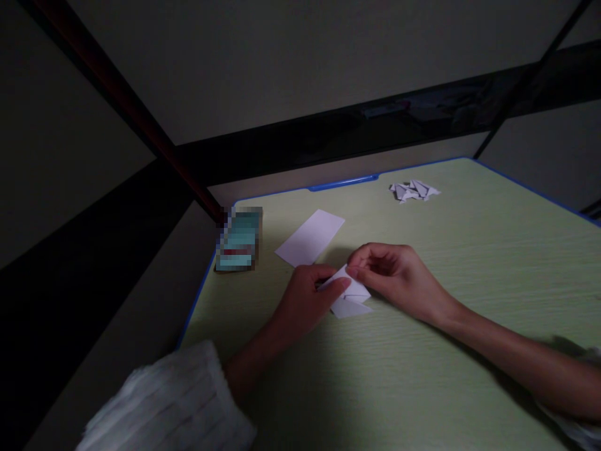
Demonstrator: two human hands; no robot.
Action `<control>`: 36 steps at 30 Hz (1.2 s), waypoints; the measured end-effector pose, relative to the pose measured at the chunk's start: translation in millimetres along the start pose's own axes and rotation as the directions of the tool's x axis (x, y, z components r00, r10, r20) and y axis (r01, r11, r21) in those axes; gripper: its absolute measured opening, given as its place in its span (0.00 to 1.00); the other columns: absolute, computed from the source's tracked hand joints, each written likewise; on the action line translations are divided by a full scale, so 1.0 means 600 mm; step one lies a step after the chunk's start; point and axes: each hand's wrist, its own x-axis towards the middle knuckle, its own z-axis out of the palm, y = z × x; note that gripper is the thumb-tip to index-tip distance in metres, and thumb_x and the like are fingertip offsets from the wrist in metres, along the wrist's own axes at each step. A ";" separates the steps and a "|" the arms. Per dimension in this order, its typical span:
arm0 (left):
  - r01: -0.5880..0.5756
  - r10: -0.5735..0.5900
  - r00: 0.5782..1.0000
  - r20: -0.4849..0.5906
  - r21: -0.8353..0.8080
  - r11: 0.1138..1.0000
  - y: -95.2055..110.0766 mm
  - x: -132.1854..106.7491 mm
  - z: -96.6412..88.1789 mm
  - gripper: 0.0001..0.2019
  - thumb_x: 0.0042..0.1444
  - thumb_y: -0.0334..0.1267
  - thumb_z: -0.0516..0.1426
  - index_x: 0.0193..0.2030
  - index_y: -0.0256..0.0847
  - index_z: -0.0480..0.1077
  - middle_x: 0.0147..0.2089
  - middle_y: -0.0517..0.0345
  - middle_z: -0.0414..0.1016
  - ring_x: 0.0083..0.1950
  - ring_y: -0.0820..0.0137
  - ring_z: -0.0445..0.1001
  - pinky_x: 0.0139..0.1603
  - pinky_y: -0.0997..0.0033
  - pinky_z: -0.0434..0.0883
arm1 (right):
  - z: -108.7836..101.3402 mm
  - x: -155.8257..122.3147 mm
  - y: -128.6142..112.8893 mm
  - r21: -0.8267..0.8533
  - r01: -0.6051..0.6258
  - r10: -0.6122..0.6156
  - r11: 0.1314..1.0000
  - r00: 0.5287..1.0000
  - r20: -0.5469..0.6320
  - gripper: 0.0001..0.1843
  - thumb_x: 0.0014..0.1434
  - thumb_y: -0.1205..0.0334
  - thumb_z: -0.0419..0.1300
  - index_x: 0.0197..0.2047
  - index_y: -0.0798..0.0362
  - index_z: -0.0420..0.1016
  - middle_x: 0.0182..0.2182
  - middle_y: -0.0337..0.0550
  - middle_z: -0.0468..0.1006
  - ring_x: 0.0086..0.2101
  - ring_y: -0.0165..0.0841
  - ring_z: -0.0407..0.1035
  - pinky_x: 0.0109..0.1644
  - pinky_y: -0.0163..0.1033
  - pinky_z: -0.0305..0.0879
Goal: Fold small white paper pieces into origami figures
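A partly folded piece of white paper (pixel 357 290) is held between my two hands, just over the table. My left hand (pixel 307 294) pinches its left side, with the thumb lying on top of the folded layers. At the upper corner, my right hand (pixel 392 275) grips the paper between thumb and fingertips. Below the folded layers a pointed flap sticks out toward me. Part of the paper is hidden behind my left fingers. A flat white paper sheet (pixel 310 238) lies just beyond my left hand.
Small folded paper figures (pixel 414 190) rest near the table's far edge, right of centre. A blurred teal rectangular object (pixel 239 241) lies at the far left corner. The pale wooden table (pixel 493 263) has a blue rim, with a wall behind it.
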 end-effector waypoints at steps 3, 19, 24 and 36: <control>0.025 -0.025 0.999 0.033 0.003 1.000 -0.003 0.002 -0.001 0.11 0.45 0.39 0.54 0.21 0.32 0.69 0.18 0.64 0.60 0.22 0.78 0.57 0.23 0.77 0.54 | 0.000 0.000 0.001 -0.006 -0.002 0.002 1.000 1.000 0.002 0.07 0.48 0.63 0.56 0.25 0.58 0.67 0.19 0.36 0.65 0.20 0.23 0.58 0.21 0.30 0.54; 0.125 -0.129 0.986 0.102 0.041 0.991 -0.007 0.004 -0.003 0.13 0.45 0.41 0.53 0.21 0.32 0.68 0.17 0.64 0.58 0.20 0.78 0.55 0.21 0.77 0.52 | 0.001 0.003 0.007 0.007 -0.014 0.014 1.000 1.000 -0.007 0.05 0.48 0.65 0.56 0.24 0.58 0.66 0.18 0.35 0.65 0.19 0.23 0.56 0.21 0.29 0.52; 0.122 -0.122 0.989 0.090 -0.002 0.992 -0.011 0.005 -0.003 0.12 0.44 0.40 0.53 0.21 0.32 0.67 0.17 0.65 0.57 0.20 0.79 0.54 0.21 0.78 0.51 | -0.003 0.009 0.008 0.084 -0.019 0.016 0.996 0.999 0.031 0.06 0.46 0.66 0.58 0.25 0.57 0.62 0.18 0.32 0.62 0.19 0.21 0.54 0.20 0.28 0.50; 0.176 -0.158 0.970 0.187 -0.083 0.981 -0.003 0.005 -0.010 0.12 0.40 0.41 0.54 0.19 0.32 0.65 0.16 0.65 0.57 0.19 0.80 0.53 0.19 0.78 0.50 | -0.026 0.011 0.007 -0.014 -0.119 0.110 0.993 0.858 0.502 0.10 0.54 0.64 0.50 0.23 0.58 0.60 0.16 0.31 0.59 0.17 0.20 0.52 0.19 0.27 0.48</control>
